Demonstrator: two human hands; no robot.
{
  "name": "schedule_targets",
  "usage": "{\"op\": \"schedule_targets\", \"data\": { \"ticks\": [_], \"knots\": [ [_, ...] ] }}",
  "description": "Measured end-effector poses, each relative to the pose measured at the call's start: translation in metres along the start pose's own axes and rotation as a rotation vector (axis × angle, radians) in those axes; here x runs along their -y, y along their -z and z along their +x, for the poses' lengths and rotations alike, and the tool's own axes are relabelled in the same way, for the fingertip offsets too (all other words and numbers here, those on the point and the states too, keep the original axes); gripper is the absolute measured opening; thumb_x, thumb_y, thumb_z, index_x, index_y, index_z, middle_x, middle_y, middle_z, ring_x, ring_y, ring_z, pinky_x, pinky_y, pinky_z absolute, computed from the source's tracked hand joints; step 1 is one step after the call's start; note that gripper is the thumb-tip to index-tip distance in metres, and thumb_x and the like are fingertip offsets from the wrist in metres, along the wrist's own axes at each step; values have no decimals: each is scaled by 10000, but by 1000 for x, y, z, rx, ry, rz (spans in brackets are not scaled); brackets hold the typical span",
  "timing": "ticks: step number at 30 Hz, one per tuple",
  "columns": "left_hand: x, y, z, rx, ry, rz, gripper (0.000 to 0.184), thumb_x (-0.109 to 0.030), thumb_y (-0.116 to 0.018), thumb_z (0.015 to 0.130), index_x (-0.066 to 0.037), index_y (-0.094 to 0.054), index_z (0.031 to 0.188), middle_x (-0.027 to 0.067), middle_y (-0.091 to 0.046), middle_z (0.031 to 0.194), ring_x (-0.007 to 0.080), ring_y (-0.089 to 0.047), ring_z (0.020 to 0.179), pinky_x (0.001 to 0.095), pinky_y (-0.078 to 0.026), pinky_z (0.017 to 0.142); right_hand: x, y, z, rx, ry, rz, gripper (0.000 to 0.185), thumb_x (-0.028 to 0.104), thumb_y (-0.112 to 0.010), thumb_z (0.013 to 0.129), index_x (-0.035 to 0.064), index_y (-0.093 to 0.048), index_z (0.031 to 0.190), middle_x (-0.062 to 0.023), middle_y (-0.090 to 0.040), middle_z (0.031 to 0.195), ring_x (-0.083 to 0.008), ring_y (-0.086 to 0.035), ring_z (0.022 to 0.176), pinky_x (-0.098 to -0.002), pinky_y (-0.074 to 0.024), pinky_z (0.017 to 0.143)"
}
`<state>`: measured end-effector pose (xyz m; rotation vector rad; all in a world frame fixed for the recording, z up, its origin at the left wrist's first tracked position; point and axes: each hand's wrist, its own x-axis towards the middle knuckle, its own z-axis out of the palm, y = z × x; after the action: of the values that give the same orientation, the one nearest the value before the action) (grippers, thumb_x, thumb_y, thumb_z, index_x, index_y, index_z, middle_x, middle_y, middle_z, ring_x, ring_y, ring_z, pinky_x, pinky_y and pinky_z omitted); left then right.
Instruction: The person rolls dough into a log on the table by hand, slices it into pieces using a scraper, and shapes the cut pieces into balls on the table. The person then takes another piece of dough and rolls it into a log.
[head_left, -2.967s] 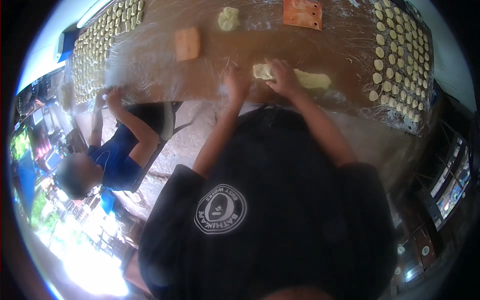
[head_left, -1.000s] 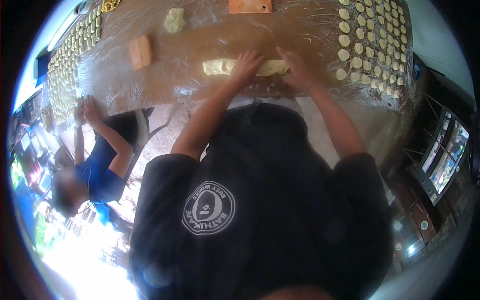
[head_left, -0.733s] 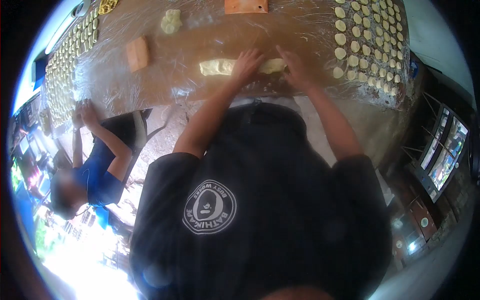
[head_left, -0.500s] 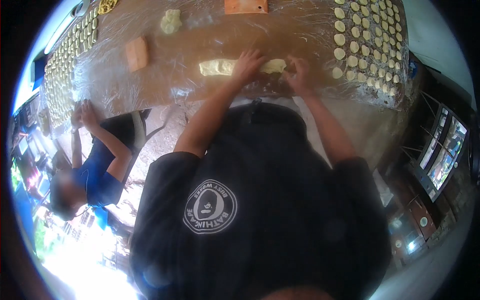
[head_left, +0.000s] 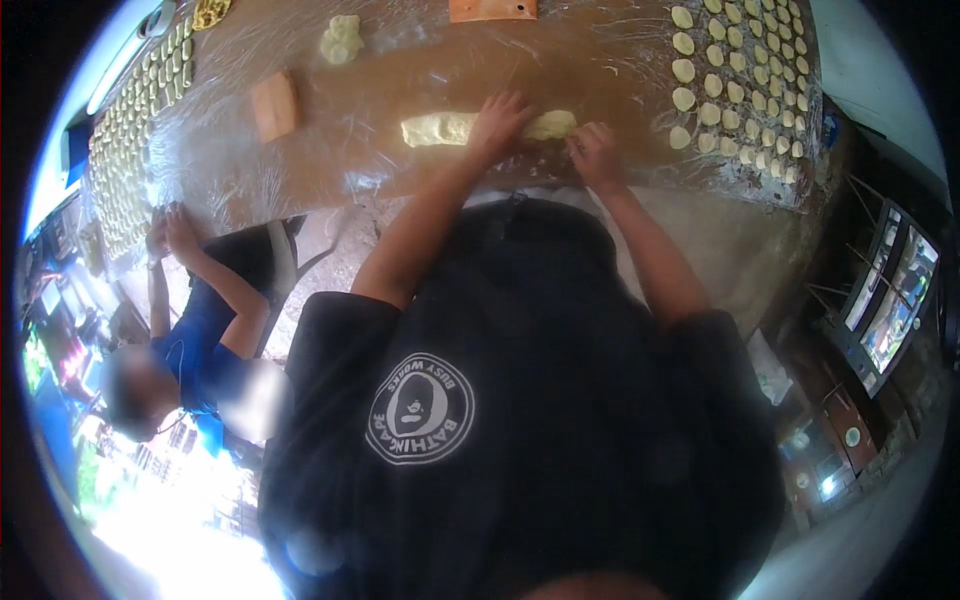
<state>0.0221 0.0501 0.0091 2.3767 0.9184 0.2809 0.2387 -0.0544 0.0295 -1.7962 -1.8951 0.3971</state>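
Observation:
A long roll of pale yellow dough [head_left: 437, 129] lies across the table in front of me. My left hand [head_left: 502, 122] rests over its middle, fingers stretched out and lying on top, hiding part of the roll. At the right end of the dough, my right hand [head_left: 596, 156] has its fingers drawn together, pinching at the near edge of that end. The fingertips there are small and partly blurred.
Flat dough rounds [head_left: 683, 98] stand in rows at the right; small dough pieces [head_left: 150, 95] cover the left end. A dough lump [head_left: 342, 40], an orange block [head_left: 274, 106] and an orange board [head_left: 492, 10] lie farther off. A co-worker's hands [head_left: 172, 235] are at the left edge.
My right hand's fingers have closed together at the dough's right end, where they were spread before. My left hand stays on the roll. The view has shifted slightly.

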Motion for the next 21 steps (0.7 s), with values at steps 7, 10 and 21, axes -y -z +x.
{"op": "schedule_targets", "data": {
  "ticks": [7, 10, 21],
  "knots": [
    [0, -1, 0, -21, -22, -4, 639, -371, -871, 710, -144, -646, 1263, 126, -590, 1234, 357, -537, 1229, 479, -422, 1048, 2, -10, -1, -30, -28, -30, 125, 137, -756, 816, 63, -675, 877, -97, -646, 903, -324, -619, 915, -447, -517, 793],
    [0, 0, -1, -26, -35, -10, 627, -368, -865, 723, -147, -641, 1265, 124, -586, 1233, 355, -533, 1232, 481, -421, 1048, 10, -5, 1, 0, -73, -48, 120, 143, -751, 822, 64, -681, 882, -93, -649, 914, -319, -619, 923, -443, -516, 791],
    [4, -4, 0, -9, -68, 21, 653, -399, -858, 734, -158, -626, 1294, 116, -583, 1240, 346, -534, 1226, 482, -426, 1041, 15, 26, -18, -39, -130, 96, 93, 132, -720, 879, 56, -673, 905, -126, -650, 882, -342, -627, 875, -447, -493, 789]
  ]
}}
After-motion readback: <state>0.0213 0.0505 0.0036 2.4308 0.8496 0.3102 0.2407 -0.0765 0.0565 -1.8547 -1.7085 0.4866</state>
